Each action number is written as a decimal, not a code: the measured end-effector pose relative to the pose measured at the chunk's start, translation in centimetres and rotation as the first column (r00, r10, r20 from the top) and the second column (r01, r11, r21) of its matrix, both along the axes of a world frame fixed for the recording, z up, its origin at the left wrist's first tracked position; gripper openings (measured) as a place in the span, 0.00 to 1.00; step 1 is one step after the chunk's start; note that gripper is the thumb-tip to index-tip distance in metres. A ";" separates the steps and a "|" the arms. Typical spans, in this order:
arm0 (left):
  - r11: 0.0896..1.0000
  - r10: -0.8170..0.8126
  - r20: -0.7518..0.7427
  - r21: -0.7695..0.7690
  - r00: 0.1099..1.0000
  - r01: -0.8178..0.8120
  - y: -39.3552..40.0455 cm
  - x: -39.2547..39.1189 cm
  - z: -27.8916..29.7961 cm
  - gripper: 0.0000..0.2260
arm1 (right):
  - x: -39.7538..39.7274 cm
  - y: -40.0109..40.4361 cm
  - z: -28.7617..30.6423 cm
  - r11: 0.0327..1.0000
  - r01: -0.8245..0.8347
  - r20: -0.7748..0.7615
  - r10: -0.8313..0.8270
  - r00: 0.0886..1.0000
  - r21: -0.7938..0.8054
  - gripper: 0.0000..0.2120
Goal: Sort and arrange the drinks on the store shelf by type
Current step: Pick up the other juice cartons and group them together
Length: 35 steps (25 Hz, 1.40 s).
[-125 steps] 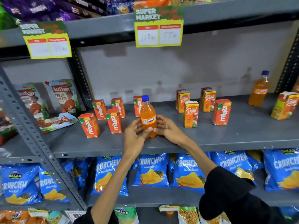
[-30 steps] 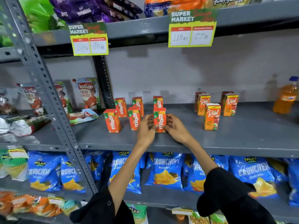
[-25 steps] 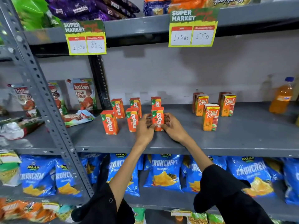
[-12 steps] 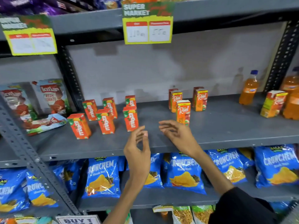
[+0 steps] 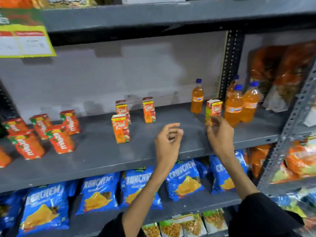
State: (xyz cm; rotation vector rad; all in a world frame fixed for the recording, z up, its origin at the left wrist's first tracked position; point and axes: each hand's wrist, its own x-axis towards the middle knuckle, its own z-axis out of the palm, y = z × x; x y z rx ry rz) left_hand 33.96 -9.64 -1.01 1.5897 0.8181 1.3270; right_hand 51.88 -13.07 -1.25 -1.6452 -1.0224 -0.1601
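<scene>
Now that the Maaza cartons (image 5: 58,132) stand grouped at nine o'clock and both hands have left them, the right hand (image 5: 220,134), grip unclenched, reaches the stray Real carton (image 5: 213,110) at two o'clock among the orange bottles (image 5: 239,105); the left hand (image 5: 168,141) hovers empty, fingers curled loosely.

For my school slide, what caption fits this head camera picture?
Right hand reaches a stray juice carton beside orange bottles.

One head-worn camera looks forward and slightly down at the grey shelf (image 5: 95,156) from close range. The shelf fills the frame.
</scene>
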 end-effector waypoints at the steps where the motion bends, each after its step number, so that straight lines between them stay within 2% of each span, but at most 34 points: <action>1: 1.000 -0.022 -0.019 -0.010 1.000 0.022 0.2 2.2 0.3 0.09 | 1.9 0.1 0.1 1.000 0.015 0.040 -0.014 0.999 -0.022 0.12; 4: 0.996 -0.075 -0.078 -0.052 0.994 0.071 1.4 7.9 0.7 0.13 | 5.1 0.8 0.5 0.993 -0.018 0.072 0.027 0.997 -0.118 0.08; 8: 0.991 -0.086 -0.208 -0.120 0.974 0.062 3.6 12.8 1.4 0.22 | 5.8 1.8 1.5 0.975 -0.115 -0.002 0.117 0.993 -0.191 0.12; 11: 0.982 -0.122 -0.252 -0.170 0.960 0.080 4.5 15.0 1.7 0.23 | 6.2 2.3 1.7 0.963 -0.168 -0.096 0.151 0.984 -0.210 0.12; 16: 0.988 -0.080 -0.297 -0.147 0.951 0.037 5.3 15.9 1.5 0.22 | 6.9 2.4 1.0 0.961 -0.205 -0.139 0.181 0.974 -0.184 0.11; 19: 0.990 -0.078 -0.283 -0.133 0.956 0.042 5.1 14.2 1.4 0.23 | 6.3 2.1 1.2 0.964 -0.232 -0.162 0.210 0.964 -0.129 0.10; 21: 0.993 -0.070 -0.254 -0.114 0.965 0.042 5.0 11.9 1.6 0.23 | 5.0 2.2 1.3 0.945 -0.311 -0.158 0.294 0.942 -0.096 0.12; 28: 0.994 0.063 -0.184 -0.074 0.981 -0.078 5.8 -0.1 1.2 0.21 | -4.5 4.9 1.9 0.808 -0.587 -0.188 0.568 0.801 -0.060 0.16; 35: 0.989 0.115 -0.182 -0.075 0.977 -0.130 6.5 -6.1 1.0 0.21 | -10.7 6.4 1.6 0.808 -0.585 -0.207 0.561 0.802 -0.075 0.18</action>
